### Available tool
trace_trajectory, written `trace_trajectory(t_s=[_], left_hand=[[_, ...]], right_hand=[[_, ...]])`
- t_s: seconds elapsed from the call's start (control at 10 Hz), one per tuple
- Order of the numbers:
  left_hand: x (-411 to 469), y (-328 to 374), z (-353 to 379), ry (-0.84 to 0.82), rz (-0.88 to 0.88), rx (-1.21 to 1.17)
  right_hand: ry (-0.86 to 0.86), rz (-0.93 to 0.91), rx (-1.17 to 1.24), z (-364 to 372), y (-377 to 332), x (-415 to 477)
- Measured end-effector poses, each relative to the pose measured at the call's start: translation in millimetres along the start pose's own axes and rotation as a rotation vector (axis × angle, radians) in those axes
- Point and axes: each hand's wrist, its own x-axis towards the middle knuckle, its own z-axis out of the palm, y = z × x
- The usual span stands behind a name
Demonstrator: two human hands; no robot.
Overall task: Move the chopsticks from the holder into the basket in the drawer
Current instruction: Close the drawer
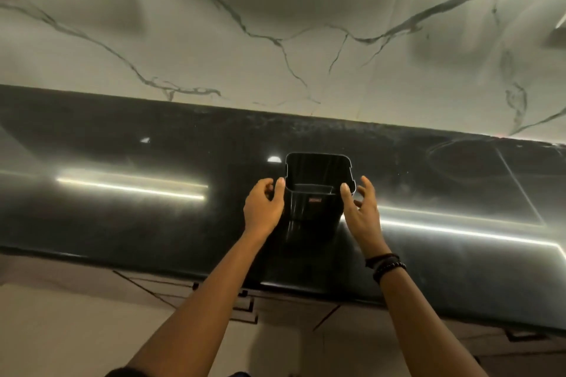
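holder (315, 193) upright on tabletop (122, 144), centre | your left hand (263, 208) at its 9 o'clock, fingers curled, thumb at rim, grip unclear | your right hand (363, 213) at 3 o'clock, fingers spread

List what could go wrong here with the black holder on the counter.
1. The tall holder stands on a glossy countertop. A one-sided push from the left hand or right hand at its sides might tip or slide it.
2. No chopsticks show inside its dark interior, so it may be empty.
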Motion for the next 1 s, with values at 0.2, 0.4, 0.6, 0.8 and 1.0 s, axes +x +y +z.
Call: trace_trajectory(t_s=[0.2, 0.4, 0.6, 0.8, 1.0], left_hand=[[24, 26, 6, 0.142, 0.179, -0.001], [92, 67, 1, 0.204, 0.207, -0.083], [183, 77, 19, 0.017, 0.042, -0.155], [229, 62, 41, -0.088, -0.107, -0.189], [228, 63, 40, -0.162, 0.025, 0.024]], right_hand=[[-0.067, -0.076, 0.045, 9, -17, 25], [-0.086, -0.15, 0.1, 21, -65, 83], [-0.176, -0.14, 0.033, 43, -77, 165], [-0.187, -0.125, -0.035, 60, -59, 209], [-0.208, -0.206, -0.164, 57, -60, 203]])
